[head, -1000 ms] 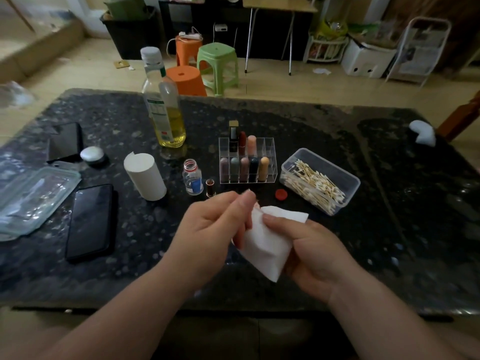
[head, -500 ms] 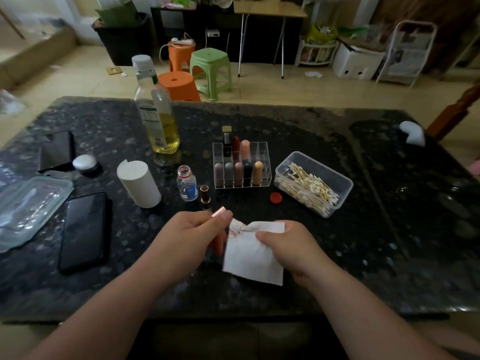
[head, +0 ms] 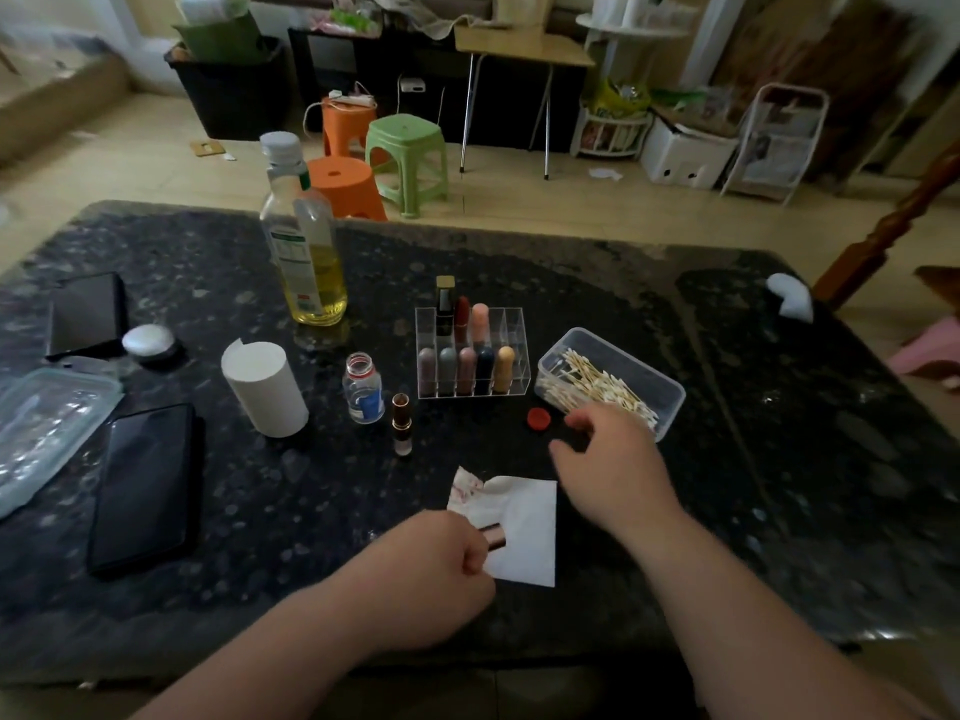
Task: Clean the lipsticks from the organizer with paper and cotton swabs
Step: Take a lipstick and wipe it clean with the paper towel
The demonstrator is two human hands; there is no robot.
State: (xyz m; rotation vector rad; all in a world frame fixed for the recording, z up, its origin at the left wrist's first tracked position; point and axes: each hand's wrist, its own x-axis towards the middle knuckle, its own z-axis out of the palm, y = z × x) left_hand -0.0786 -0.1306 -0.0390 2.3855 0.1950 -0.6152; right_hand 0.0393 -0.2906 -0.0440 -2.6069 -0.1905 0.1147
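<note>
My left hand (head: 436, 574) grips a lipstick (head: 493, 537), whose shiny end pokes out over a white paper (head: 519, 532) lying flat on the table. The paper's upper left corner carries red smears. My right hand (head: 608, 459) hovers with loosely curled fingers, holding nothing, just in front of the clear box of cotton swabs (head: 613, 387). A clear organizer (head: 470, 356) holds several lipsticks. A brown lipstick cap (head: 401, 423) stands upright to its left, beside a small open bottle (head: 363, 389).
A red bottle cap (head: 538, 419) lies near the swab box. A paper roll (head: 265, 389), an oil bottle (head: 304, 252), two black phones (head: 145, 485), a silver puck (head: 148, 341) and a plastic lid (head: 41, 423) fill the table's left side.
My right hand let go of the paper, which now lies on the table, and moved up toward the swab box. My left hand drew back with the lipstick.
</note>
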